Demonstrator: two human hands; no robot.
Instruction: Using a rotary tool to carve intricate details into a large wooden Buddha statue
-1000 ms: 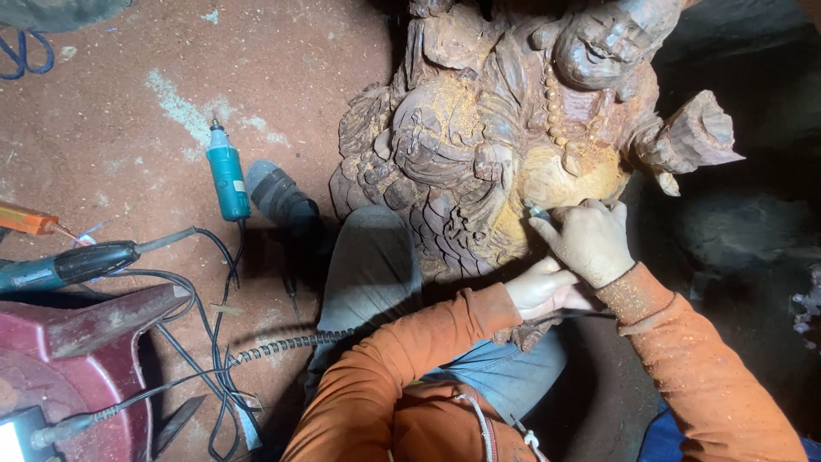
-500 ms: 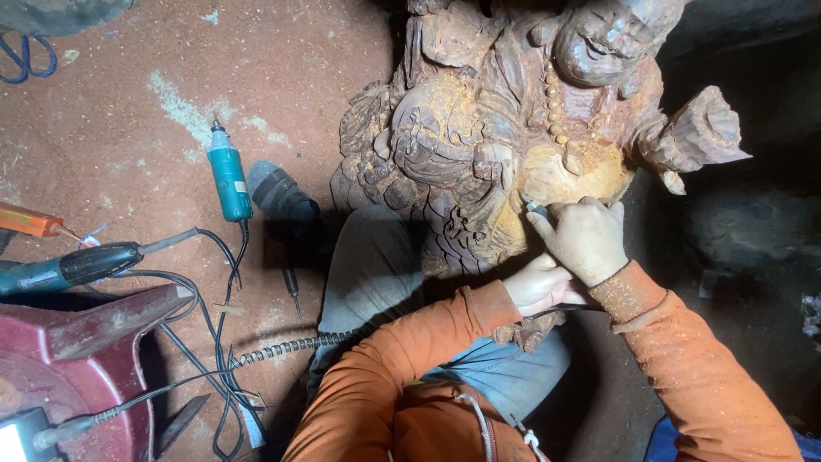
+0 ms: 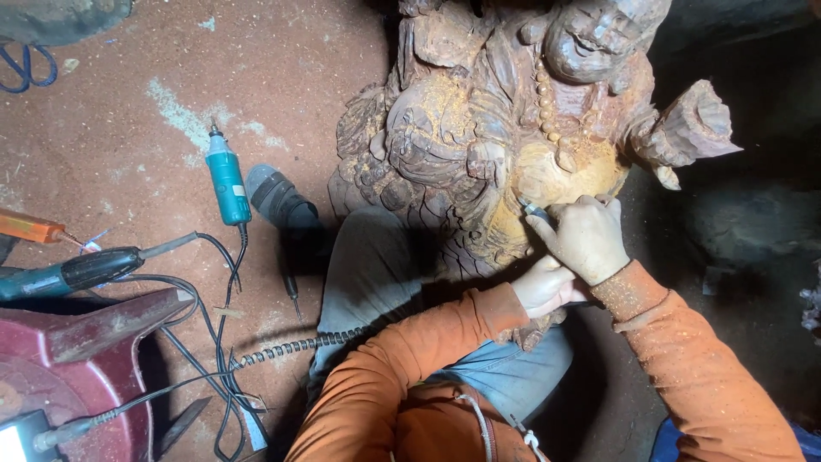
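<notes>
One wooden carved statue [image 3: 513, 145] lies on the reddish floor [image 3: 128, 103], leaning against the person's knee, its surface dusted with pale sawdust. The right hand [image 3: 586, 239] rests on the statue's belly, just below its string of beads; its fingers [image 3: 556, 231] are clenched around one small carving tool [image 3: 534, 208], whose tip meets the wood. The left hand [image 3: 547, 287] sits directly under the right hand, pressed against it and against the statue's lower edge; its fingers are curled, but whether they grasp anything cannot be told. Both arms wear orange sleeves speckled with dust.

Left of the statue, on the floor, lie three handheld power tools: one teal rotary tool [image 3: 227, 184] nearest the statue beside the person's dark shoe [image 3: 278, 201], one dark teal-and-black tool [image 3: 73, 272] farther left, and one orange tool [image 3: 30, 228] at the frame's edge. Several black cords [image 3: 218, 342] and one coiled cable [image 3: 291, 348] run from them toward the lower left. One dark red plastic stool [image 3: 77, 359] stands lower left of the statue, well apart from it. One loop of blue cord [image 3: 26, 68] lies at the far upper left.
</notes>
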